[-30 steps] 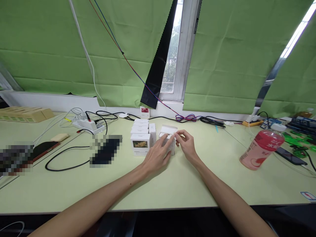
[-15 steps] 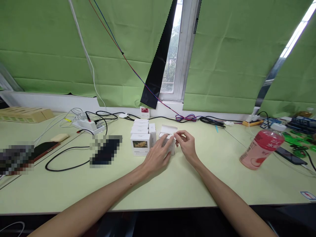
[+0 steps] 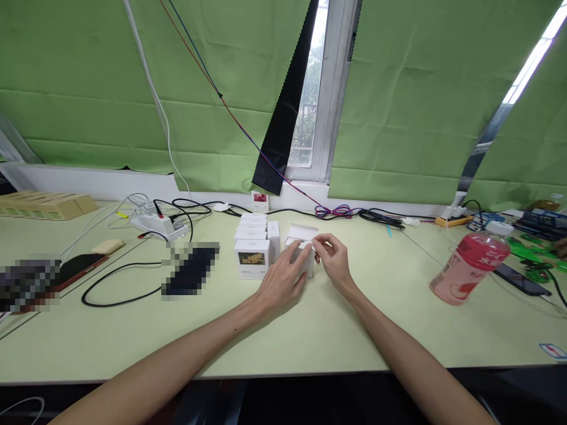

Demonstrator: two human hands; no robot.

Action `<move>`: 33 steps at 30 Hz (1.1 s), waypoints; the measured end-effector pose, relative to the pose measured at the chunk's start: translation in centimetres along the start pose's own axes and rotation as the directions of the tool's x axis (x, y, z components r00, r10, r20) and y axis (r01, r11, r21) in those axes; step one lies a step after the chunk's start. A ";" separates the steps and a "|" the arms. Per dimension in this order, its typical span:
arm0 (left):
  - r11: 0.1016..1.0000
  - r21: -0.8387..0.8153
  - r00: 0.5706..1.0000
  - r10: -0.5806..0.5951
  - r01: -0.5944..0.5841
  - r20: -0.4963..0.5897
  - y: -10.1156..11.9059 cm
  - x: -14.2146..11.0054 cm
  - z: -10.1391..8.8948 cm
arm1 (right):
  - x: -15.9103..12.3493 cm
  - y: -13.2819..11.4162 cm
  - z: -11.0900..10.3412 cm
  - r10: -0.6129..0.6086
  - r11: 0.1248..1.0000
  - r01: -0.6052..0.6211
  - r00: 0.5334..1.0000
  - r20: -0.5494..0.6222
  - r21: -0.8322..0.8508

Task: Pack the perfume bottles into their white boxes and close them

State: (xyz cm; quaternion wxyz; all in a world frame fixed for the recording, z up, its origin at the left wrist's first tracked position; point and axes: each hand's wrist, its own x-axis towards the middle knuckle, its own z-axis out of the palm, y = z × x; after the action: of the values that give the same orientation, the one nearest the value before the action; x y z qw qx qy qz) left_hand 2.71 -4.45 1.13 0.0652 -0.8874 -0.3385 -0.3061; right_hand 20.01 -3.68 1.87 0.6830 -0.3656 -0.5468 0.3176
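Observation:
A small white cardboard box (image 3: 303, 231) stands in the middle of the table with its lid flap raised at the back. My left hand (image 3: 281, 280) is curved round its left and front sides, fingers over the top edge, steadying it. At the box's right top corner, my right hand (image 3: 334, 260) pinches the edge or a side flap between thumb and forefinger. Fingers cover most of the box's front. Just left of it is a row of closed white boxes (image 3: 252, 258), the front one bearing a yellow flower picture. Another white box (image 3: 274, 234) stands sideways against that row.
A pink drink bottle (image 3: 470, 262) stands at the right, near a phone (image 3: 522, 279). On the left lie a dark blurred-out device (image 3: 191, 271), a power strip (image 3: 159, 223) and looping cables. One more small box (image 3: 260, 201) leans by the wall.
Almost nothing differs. Both hands stay at the open box, with only a very slight shift of the right fingers at its corner.

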 end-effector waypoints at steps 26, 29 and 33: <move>0.997 -0.076 1.000 -0.018 0.016 -0.025 -0.1 0.1 0.0 | -0.8 0.0 -0.2 -0.122 0.969 0.135 0.989 0.078 -0.206; 0.992 -0.126 0.998 -0.018 0.010 -0.065 -0.2 0.2 0.0 | -0.8 0.1 -0.4 -0.141 0.959 0.161 0.985 0.104 -0.231; 0.989 -0.145 0.997 -0.015 0.004 -0.080 -0.4 0.1 0.0 | -0.7 0.3 -0.6 -0.158 0.950 0.184 0.980 0.122 -0.253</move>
State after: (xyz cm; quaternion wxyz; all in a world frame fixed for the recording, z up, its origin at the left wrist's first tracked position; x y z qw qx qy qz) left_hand 2.56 -4.08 1.16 0.0130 -0.8750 -0.3167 -0.3660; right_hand 20.48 -4.22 1.20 0.6253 -0.3877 -0.6471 0.1998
